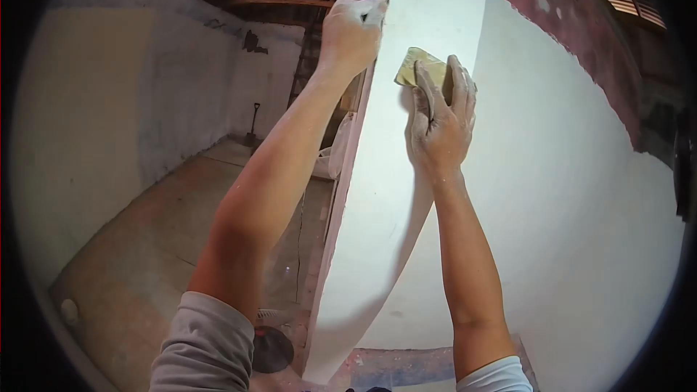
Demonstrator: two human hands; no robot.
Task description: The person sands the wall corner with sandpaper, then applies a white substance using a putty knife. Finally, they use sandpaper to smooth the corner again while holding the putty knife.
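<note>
A white, plastered wall pillar [374,196] rises in front of me. My right hand [443,112] presses a yellowish piece of sandpaper [421,67] flat to the upper part of its face, with fingers curved over the piece and white dust on the skin. Higher up, at the pillar's left edge, my left hand [356,22] is closed around that edge. Its fingertips are hidden behind the pillar, and white dust coats the knuckles.
Right of the pillar, a white wall [566,174] meets a patch of reddish old paint [573,22]. A shovel [253,123] leans at the back of the room on the left. On the floor [145,247] near the pillar's foot sits a dark round object [273,350].
</note>
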